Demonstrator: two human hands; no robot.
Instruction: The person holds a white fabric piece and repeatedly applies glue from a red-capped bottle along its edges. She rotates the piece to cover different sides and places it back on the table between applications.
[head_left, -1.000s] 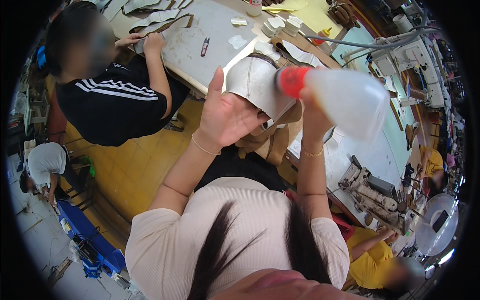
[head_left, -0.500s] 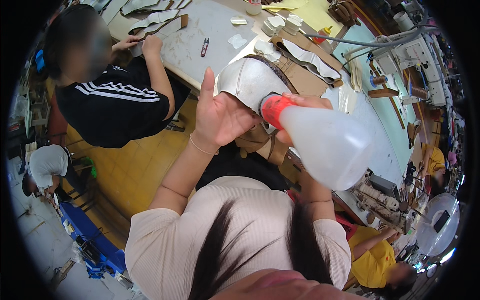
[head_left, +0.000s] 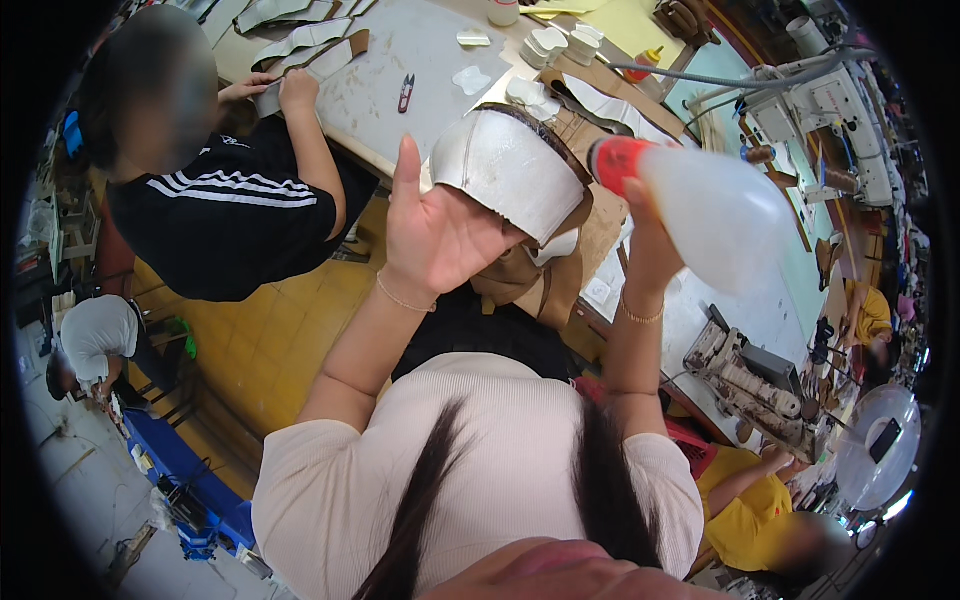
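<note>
Head cam: piece is borne just fwd of L grip, thumb splayed, fingers hidden underneath. Bottle is clasped nr neck by R grip, long axis slanting down-R, cap aimed L, nr piece; contact can't be told.

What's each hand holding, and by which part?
Right hand: the whitish bottle, near its red cap. Left hand: the pale curved piece, at its lower edge; exact grip hidden.

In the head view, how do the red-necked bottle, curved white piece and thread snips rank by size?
1. Red-necked plastic bottle
2. Curved white piece
3. Thread snips
The bottle's nearness may exaggerate its size.
</note>
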